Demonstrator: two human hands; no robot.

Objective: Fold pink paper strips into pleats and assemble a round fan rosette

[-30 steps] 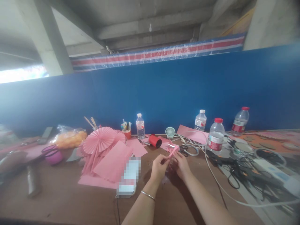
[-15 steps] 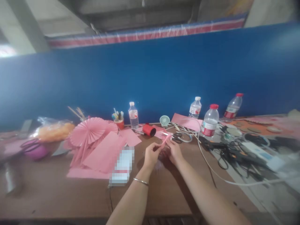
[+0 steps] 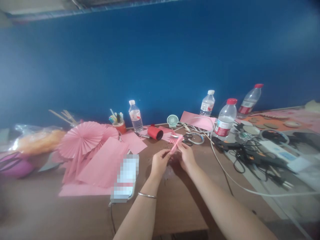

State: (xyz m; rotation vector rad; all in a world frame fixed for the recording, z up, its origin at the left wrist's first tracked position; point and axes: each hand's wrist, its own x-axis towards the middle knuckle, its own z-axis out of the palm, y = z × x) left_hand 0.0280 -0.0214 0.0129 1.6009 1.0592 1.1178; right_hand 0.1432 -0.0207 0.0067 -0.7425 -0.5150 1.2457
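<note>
Both hands meet over the middle of the brown table (image 3: 82,216). My left hand (image 3: 159,162) and my right hand (image 3: 186,156) pinch a narrow folded strip of pink paper (image 3: 175,145) between their fingertips, each at one end. The strip slants up to the right. A thin bangle circles my left wrist. A small folded pink fan piece (image 3: 172,137) lies just beyond the strip, next to scissors (image 3: 188,138).
Pink paper fans (image 3: 80,138) and sheets (image 3: 105,165) lie left, beside a blurred flat object (image 3: 125,178). A red roll (image 3: 155,132), pen cup (image 3: 119,124), mini fan (image 3: 172,120) and water bottles (image 3: 225,117) line the blue wall. Cables and a power strip (image 3: 281,154) cover the right.
The view has tilted downward, so the ceiling is out of sight. Both hands stay together on the pink strip, shifted slightly up in the frame.
</note>
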